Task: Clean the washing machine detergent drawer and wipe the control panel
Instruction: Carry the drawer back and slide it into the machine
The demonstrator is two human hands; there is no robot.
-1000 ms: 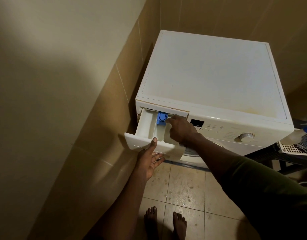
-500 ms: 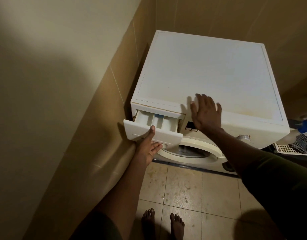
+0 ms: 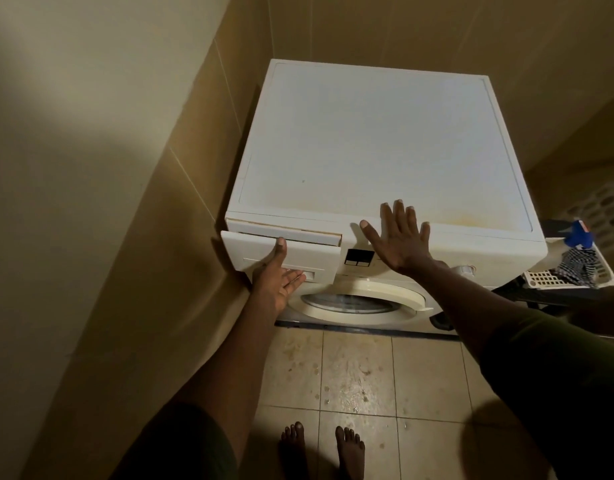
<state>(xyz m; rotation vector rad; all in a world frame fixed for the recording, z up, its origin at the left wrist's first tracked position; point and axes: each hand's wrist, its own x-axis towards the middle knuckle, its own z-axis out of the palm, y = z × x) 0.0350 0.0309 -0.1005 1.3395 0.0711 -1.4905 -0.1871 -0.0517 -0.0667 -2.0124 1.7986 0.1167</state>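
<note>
- Basically, detergent drawer (image 3: 285,252) sits at the left end of the washing machine (image 3: 378,161) front, just under the top's front-left corner, almost shut: only a thin dark gap shows along its upper edge.
- Left hand (image 3: 276,277) is on the drawer face, palm up, fingers loose and spread, thumb lying up the front panel, fingertips near the handle recess; it grips nothing.
- Right hand (image 3: 399,237) lies flat and splayed across the front edge of the machine top, over the control panel (image 3: 437,252), just right of the small dark display (image 3: 359,257); empty, fingers wide.
- Step in hand, my read: seating the drawer fully, or bracing to work it on its rails.
- To do it well: press square on the middle of the drawer face, not on one corner, so it doesn't skew in the slot.
- Keep the flat right palm as a brace so the machine doesn't shift toward the back wall.
- Mind that palm: it's near the buttons and the dial (image 3: 463,270), an accidental press is likely.
- No cloth visible in either hand; the panel wipe needs one. A basket (image 3: 568,277) with striped fabric and a blue-topped bottle (image 3: 577,235) stands just off the machine's right side.
- Floor tiles (image 3: 350,372) look wet or stained and the feet are bare, so slip risk.
</note>
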